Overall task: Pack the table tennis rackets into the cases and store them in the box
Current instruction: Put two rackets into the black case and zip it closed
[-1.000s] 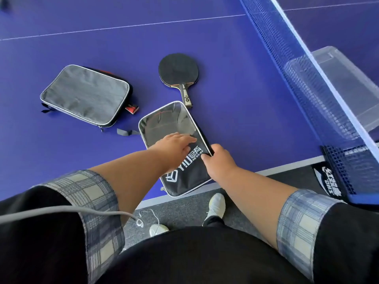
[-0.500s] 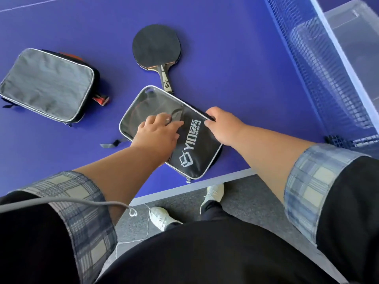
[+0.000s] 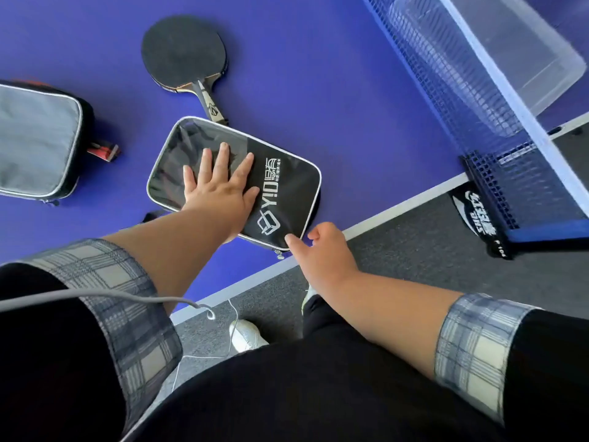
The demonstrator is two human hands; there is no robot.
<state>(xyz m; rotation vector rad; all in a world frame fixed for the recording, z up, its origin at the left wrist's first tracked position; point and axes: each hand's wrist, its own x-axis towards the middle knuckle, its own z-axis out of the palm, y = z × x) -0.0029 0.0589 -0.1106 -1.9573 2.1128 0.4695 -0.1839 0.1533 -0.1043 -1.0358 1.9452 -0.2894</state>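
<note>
Black case [image 3: 288,183]: I am pinning it flat under my open left hand [image 3: 220,189]; right hand [image 3: 322,250], loosely curled and empty, is reaching its zipper pull [image 3: 279,255] at the near corner. Best to be tugging steadily.

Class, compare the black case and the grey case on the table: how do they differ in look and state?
The black case bears white lettering; the grey case is plain. The left hand presses flat on the black case; nothing touches the grey case. A red racket handle pokes from the grey case, none from the black case. Both have pale piping.
</note>
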